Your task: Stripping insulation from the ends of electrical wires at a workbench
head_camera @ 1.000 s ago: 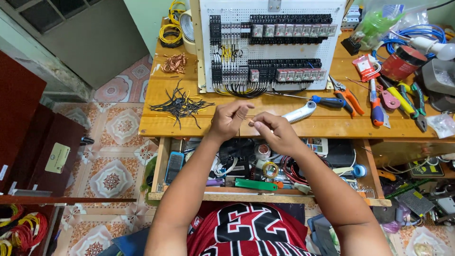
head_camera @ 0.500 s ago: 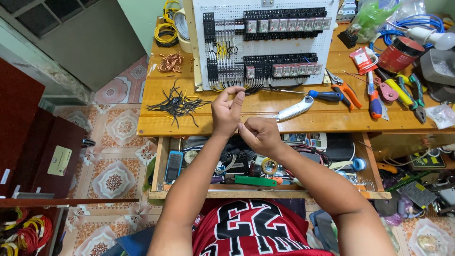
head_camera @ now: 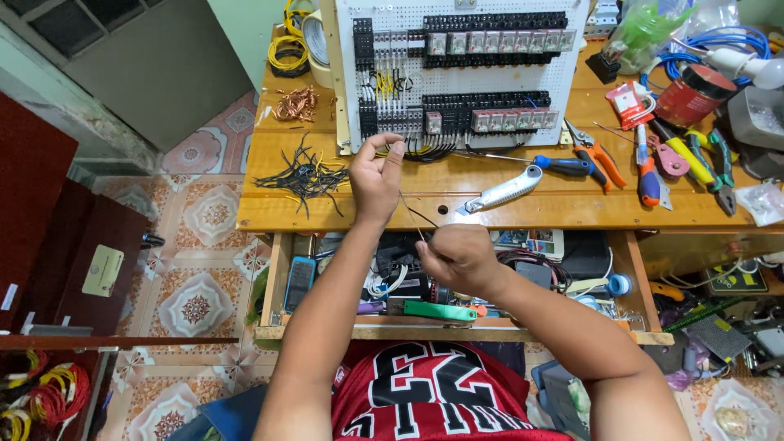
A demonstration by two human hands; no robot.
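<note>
Both hands work a thin dark wire (head_camera: 411, 214) stretched between them above the front edge of the tabletop (head_camera: 523, 214). The left hand (head_camera: 376, 173) is raised near the lower terminal row of the white perforated panel (head_camera: 461, 73), thumb and forefinger pinched closed on the upper end of the wire. The right hand (head_camera: 459, 257) sits lower, over the open drawer (head_camera: 425, 302), curled into a closed grip on the lower end.

Recommended handling, judged from this position:

- Hold the wire taut but not strained; a thin conductor kinks or snaps under a sharp pull.
- Keep the left pinch close to the wire tip, so that the end stays controllable near the terminals.
- Let the right hand feed or draw along the wire's own line, not across it.
- Keep the run clear of the black looped wires (head_camera: 425, 152) hanging below the panel, to avoid snagging.

Nearby lie a pile of cut black wire offcuts (head_camera: 304, 175) to the left, a white utility knife (head_camera: 502, 193) just right of the wire, and a blue-handled screwdriver (head_camera: 563, 167).
</note>
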